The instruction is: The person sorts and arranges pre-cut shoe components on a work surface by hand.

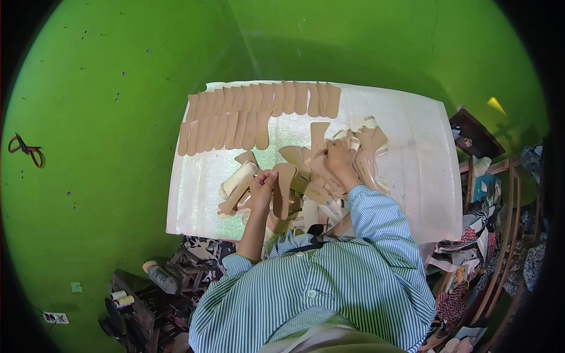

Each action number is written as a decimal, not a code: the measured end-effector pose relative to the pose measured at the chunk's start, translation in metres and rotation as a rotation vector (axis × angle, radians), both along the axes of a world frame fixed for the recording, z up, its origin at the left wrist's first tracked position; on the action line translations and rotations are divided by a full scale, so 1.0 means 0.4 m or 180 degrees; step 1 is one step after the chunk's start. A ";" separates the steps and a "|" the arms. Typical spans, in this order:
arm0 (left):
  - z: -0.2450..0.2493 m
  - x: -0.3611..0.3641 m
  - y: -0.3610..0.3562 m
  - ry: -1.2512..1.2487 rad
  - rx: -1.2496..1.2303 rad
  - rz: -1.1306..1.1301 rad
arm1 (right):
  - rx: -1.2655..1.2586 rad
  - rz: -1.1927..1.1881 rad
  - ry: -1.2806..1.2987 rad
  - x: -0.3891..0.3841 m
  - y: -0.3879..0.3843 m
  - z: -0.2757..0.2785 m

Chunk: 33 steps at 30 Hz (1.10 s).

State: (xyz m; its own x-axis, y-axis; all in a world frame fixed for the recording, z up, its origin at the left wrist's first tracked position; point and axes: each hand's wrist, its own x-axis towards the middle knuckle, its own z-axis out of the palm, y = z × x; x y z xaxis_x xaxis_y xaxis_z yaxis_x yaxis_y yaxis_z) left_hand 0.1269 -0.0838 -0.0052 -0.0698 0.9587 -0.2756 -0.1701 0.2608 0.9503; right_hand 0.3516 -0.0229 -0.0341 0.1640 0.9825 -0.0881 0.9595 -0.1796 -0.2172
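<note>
My left hand (263, 187) is closed, pinching the edge of a tan shoe insole (283, 194) held upright over the near side of the table. Farther right, my right hand (341, 159) has its fingers curled at the top of a heap, closed on another tan insole (322, 169) with small printed lettering. The heap mixes tan insoles with pale pieces, partly hidden under my hands. A cream-coloured roll or bundle (238, 179) lies left of my left hand. Beyond my hands, overlapping insoles form a back row (265, 99) and a shorter front row (223, 130).
A white sheet-covered table (421, 176) carries the insoles, with green walls (365, 41) behind it. At lower left stands a dark rack with thread spools (123, 300) and a bottle (160, 277). Wooden rails (506, 235) and fabric scraps fill the right side.
</note>
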 end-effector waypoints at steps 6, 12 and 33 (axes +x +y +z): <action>-0.018 0.013 -0.003 0.0012 0.0048 -0.0082 | -0.0041 -0.0322 -0.0285 0.127 -0.050 0.033; -0.016 0.036 -0.004 0.0084 -0.0067 -0.0172 | 0.0024 -0.0710 -0.0306 0.229 -0.073 0.028; -0.014 0.072 0.060 -0.0084 0.0020 -0.0519 | 0.0257 0.0129 -0.0895 0.111 0.016 -0.053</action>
